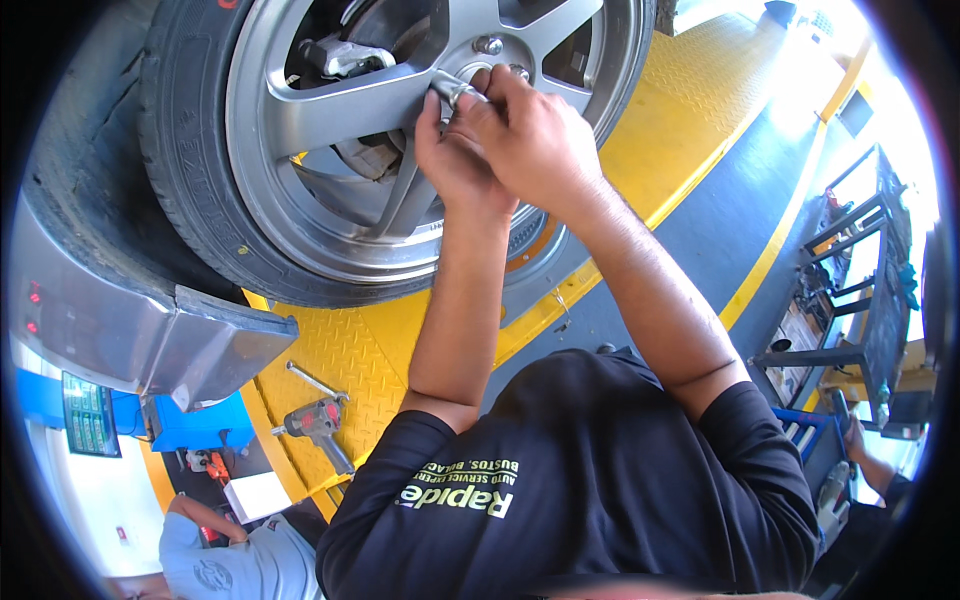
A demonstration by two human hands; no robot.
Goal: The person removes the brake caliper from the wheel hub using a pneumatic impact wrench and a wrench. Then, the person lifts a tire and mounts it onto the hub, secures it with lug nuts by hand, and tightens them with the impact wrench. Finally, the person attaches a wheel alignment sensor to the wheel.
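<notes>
We're clamping both hands point(543, 140) together on a silver metal cylinder point(449, 86) | likely hand-fitting at grey spoked alloy wheel point(345, 108) | next: needing straight alignment

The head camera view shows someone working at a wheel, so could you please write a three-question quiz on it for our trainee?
1. Multiple choice: What colour is the platform under the impact wrench? A) red B) yellow C) green
2. True or false: The left hand and the right hand are together near the centre of the wheel, at a silver cylindrical piece.
3. Short answer: In which corner of the picture does the person in the light-blue shirt appear?

Key: 1. B; 2. True; 3. Lower left.
</notes>
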